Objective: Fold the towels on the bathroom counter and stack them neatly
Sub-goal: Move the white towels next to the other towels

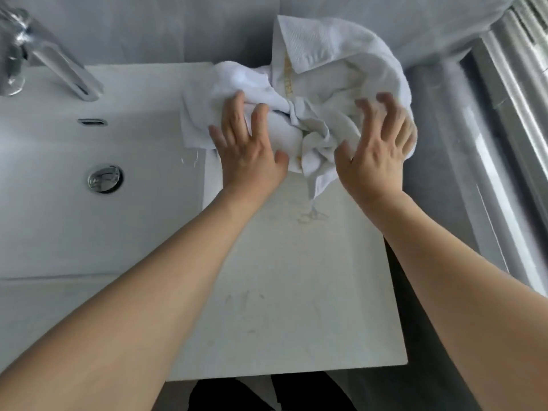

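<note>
Two bare forearms reach over the white desk point(296, 292). The left hand point(247, 149) lies spread-fingered on a crumpled heap of white towels point(320, 84) at the desk's far end; how many towels, I cannot tell. The right hand point(378, 149) hovers there, fingers loosely curled, holding nothing. Left: one basin point(74, 218), one drain point(105, 178), one faucet point(50, 54). Grey wall point(148, 28) beyond.

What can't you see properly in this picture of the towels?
- How many towels: head view, the white towel pile is crumpled together, so separate pieces cannot be counted.
- Right hand: its fingertips are blurred; its grip cannot be judged.
- Gold lettering on the towel edge: too small to read.
- Faucet: cut off by the left edge.
- Towel under the left hand: hidden by it.
</note>
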A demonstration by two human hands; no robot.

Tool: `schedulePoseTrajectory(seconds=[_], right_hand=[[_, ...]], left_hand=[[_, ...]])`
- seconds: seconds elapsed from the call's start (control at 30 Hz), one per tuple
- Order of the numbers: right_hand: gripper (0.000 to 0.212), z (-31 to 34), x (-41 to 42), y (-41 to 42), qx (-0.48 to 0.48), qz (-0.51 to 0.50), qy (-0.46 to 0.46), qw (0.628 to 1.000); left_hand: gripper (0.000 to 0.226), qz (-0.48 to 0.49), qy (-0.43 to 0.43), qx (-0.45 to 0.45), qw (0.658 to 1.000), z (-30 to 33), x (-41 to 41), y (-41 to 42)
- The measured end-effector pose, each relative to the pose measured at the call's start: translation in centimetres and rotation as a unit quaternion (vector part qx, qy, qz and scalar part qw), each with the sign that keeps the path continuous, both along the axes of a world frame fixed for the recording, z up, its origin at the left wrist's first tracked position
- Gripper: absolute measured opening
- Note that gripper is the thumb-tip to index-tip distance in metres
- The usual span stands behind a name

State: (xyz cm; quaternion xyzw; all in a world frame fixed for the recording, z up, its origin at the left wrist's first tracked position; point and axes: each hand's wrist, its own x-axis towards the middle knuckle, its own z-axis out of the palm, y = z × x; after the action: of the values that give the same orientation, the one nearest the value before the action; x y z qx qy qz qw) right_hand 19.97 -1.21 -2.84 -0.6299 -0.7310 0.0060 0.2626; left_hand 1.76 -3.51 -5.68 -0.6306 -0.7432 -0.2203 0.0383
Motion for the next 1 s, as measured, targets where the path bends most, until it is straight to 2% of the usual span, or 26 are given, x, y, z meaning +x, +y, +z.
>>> schedulePoseTrajectory(seconds=[0.07,0.17,0.27,0.37,0.47,0.6,0.73,0.9,0.93,1.0], right_hand=[[0.078,0.4,0.1,2.4,-0.021,-0.035,-0.049,0.998],[0.099,-0.2,0.6,5.4,-0.144,-0.058,-0.098,0.983],[0.106,-0.8,1.0,6.9,-0.179,-0.054,-0.092,0.978],[0.094,-0.6,0.7,7.3,-0.136,-0.057,-0.06,0.987],[0.067,-0.2,0.9,7.2,-0.082,-0.026,-0.005,0.996],[0.036,0.6,1.9,6.6,-0.027,-0.043,0.135,0.99],[0.03,1.4,3.1,5.6,-0.024,-0.01,0.265,0.964],[0.026,2.2,5.4,2.2,-0.07,0.062,0.257,0.962],[0.027,2.1,5.8,1.5,-0.088,0.078,0.254,0.96],[0.024,1.8,6.5,0.3,-0.131,0.102,0.256,0.952]], left_hand=[[0.084,0.009,-0.003,-0.05,0.999,0.1,0.0,1.2],[0.097,0.036,0.015,-0.076,0.996,0.2,0.2,2.4],[0.083,0.056,0.039,-0.062,0.996,0.2,0.0,2.9],[0.058,0.062,0.049,-0.049,0.996,0.4,-0.5,3.2],[0.056,0.058,0.041,-0.058,0.996,0.8,-0.6,2.8],[0.061,0.042,0.026,-0.059,0.997,0.9,-0.4,2.2],[0.076,0.017,0.045,-0.026,0.998,1.9,0.7,2.1],[0.084,-0.116,0.031,0.079,0.99,3.6,2.7,2.9],[0.088,-0.154,0.022,0.077,0.985,3.7,3.2,3.2],[0.107,-0.209,0.048,0.004,0.977,3.3,4.3,3.2]])
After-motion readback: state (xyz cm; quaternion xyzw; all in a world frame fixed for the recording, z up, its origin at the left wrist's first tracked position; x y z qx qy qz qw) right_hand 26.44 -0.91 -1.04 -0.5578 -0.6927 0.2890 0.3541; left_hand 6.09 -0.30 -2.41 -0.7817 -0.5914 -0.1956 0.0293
